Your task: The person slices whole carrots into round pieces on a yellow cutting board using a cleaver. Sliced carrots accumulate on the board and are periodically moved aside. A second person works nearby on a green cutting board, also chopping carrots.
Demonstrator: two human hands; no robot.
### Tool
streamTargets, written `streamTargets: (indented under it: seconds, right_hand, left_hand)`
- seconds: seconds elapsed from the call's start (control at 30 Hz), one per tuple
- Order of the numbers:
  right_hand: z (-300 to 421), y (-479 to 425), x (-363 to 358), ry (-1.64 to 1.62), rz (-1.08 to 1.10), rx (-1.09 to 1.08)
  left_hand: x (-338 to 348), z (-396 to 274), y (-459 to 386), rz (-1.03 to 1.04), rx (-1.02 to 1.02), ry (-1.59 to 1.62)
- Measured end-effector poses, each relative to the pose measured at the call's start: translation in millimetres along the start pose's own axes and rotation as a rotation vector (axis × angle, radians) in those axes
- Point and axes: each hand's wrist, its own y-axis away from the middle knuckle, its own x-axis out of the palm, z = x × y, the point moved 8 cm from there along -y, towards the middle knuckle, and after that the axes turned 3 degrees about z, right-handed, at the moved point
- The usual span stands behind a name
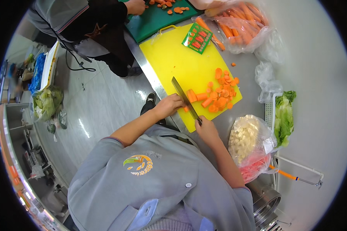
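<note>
My right hand (207, 130) grips the handle of a kitchen knife (186, 99), whose blade slants across the near part of a yellow cutting board (164, 55). My left hand (170, 105) has its fingers curled on a small piece of carrot (186, 109), close against the blade and mostly hidden by the fingers. On the far side of the blade lie thicker carrot chunks (192, 95), (201, 96). A pile of carrot slices (222, 92) spreads towards the board's right edge.
A co-worker's hand (135, 7) is over a green cutting board (150, 23) with cut carrots. A printed green card (197, 38) and a whole carrot (210, 33) lie near a bag of carrots (240, 24). Rightward are a bag of pale pieces (244, 138) and a lettuce basket (269, 114).
</note>
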Motion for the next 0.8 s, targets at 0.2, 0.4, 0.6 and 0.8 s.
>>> streamTargets:
  seconds: [0.2, 0.4, 0.6, 0.8]
  right_hand:
    - [6.2, -13.4, -4.4, -0.141, -0.028, -0.039]
    - [-21.9, 13.7, -33.5, -0.651, -0.208, 0.172]
    - [-28.1, 46.0, -27.2, -1.015, -0.278, 0.193]
    - [-35.8, 68.8, -9.6, -1.156, -0.319, 0.279]
  left_hand:
    - [2.1, -0.3, -4.4, 0.064, -0.01, -0.108]
    - [5.3, -6.2, -23.9, 0.139, -0.02, -0.171]
    - [24.7, 12.8, -30.8, 0.189, -0.08, -0.418]
    - [20.0, 36.7, -40.7, 0.204, -0.086, -0.53]
